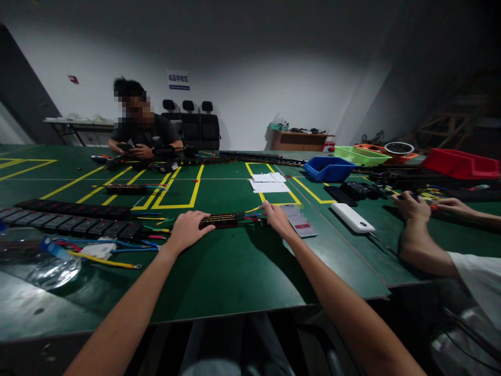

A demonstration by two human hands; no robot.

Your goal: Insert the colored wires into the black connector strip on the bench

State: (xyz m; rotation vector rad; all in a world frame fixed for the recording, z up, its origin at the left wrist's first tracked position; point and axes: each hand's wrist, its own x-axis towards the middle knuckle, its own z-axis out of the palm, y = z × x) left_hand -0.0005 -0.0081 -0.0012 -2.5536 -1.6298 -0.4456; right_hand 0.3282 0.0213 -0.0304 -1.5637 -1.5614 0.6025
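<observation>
A long dark terminal strip (218, 220) is being held down flat on the green table (219, 277), right at the middle of the near edge zone. The left hand (188, 230) is being laid over the strip's left end, palm down, fingers curled loosely on top rather than pinched around it. The right hand (276, 216) is being kept at the strip's right end, where the coloured wires (252, 214) are fanning out; its fingertips are being pressed to that wire bundle, though whether a wire is actually being pinched cannot be told.

Just beside the right hand, a phone (300, 221) is being left face up, and further right a white power bank (352, 217) is lying on the mat. To the left, rows of black modules (74, 216) are being lined up, with loose cables (105, 256) and a clear plastic bottle (43, 261) near them. White papers (269, 184) and a blue bin (327, 168) are sitting farther back. Across the table a seated person (143, 137) is being occupied with small parts, and at the right another worker's hands (410, 204) are being busied with wiring.
</observation>
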